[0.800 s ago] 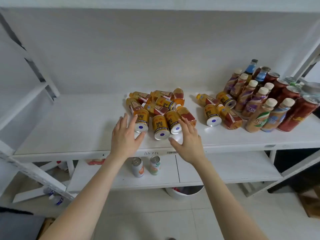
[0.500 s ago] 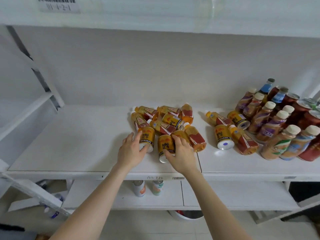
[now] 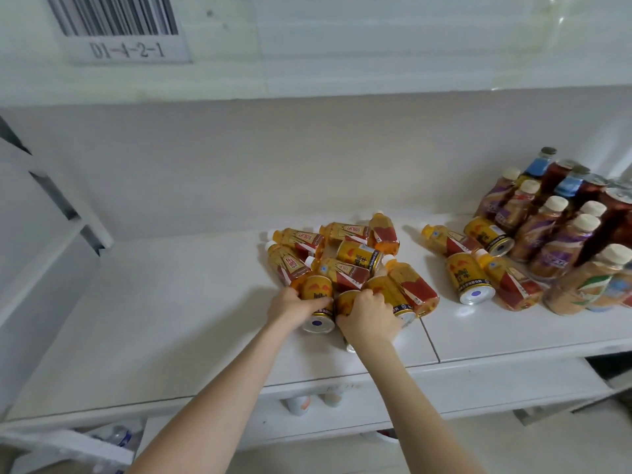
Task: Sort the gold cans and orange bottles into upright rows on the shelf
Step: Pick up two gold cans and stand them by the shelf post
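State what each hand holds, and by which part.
The left hand grips a lying gold can round its side; the right hand grips the neighbouring gold can round its middle.

A white paper barcode label (image 3: 119,29) on the white upper shelf's front edge (image 3: 410,46), at eleven o'clock, reads "D1-1-2-1". The gold metal cans (image 3: 468,278) at three o'clock bear Chinese print too blurred to read.

One head-worn view looks forward and down from just behind the left hand (image 3: 294,307) and right hand (image 3: 368,319), close in; both sit mid-frame, the white shelf (image 3: 154,319) spreads around them, a barcode label (image 3: 119,29) far above-left.
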Demonstrator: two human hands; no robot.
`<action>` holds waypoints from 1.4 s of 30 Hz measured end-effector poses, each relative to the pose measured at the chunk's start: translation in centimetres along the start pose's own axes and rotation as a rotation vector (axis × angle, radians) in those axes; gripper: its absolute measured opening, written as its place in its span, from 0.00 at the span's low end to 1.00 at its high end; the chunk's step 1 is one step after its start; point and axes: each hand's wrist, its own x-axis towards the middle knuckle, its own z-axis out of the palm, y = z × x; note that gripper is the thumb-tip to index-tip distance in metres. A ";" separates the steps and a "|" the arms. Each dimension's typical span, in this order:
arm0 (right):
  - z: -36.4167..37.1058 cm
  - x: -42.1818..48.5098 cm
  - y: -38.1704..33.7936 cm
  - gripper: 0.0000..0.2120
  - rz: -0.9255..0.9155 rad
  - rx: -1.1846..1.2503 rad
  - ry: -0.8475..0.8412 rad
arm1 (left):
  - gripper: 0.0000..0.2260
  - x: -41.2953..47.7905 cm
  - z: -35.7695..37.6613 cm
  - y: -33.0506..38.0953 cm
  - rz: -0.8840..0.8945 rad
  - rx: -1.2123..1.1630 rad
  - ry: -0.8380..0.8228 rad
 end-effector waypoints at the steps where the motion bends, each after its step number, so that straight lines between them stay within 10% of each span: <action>1: 0.1 0.1 -0.1 0.21 0.018 -0.007 0.005 | 0.43 0.2 0.0 0.0 -0.012 -0.036 -0.006; 13: -0.1 -0.2 0.2 0.26 0.054 0.161 0.001 | 0.37 -0.5 -0.7 -1.5 0.087 -0.215 -0.127; 28: 3.7 -5.0 5.2 0.30 -0.136 0.994 0.180 | 0.37 -2.7 -0.3 -6.2 0.418 -0.150 -0.026; 42: 2.3 -6.4 3.8 0.34 -0.140 0.914 0.084 | 0.34 -5.3 -1.6 -7.4 0.490 -0.083 0.006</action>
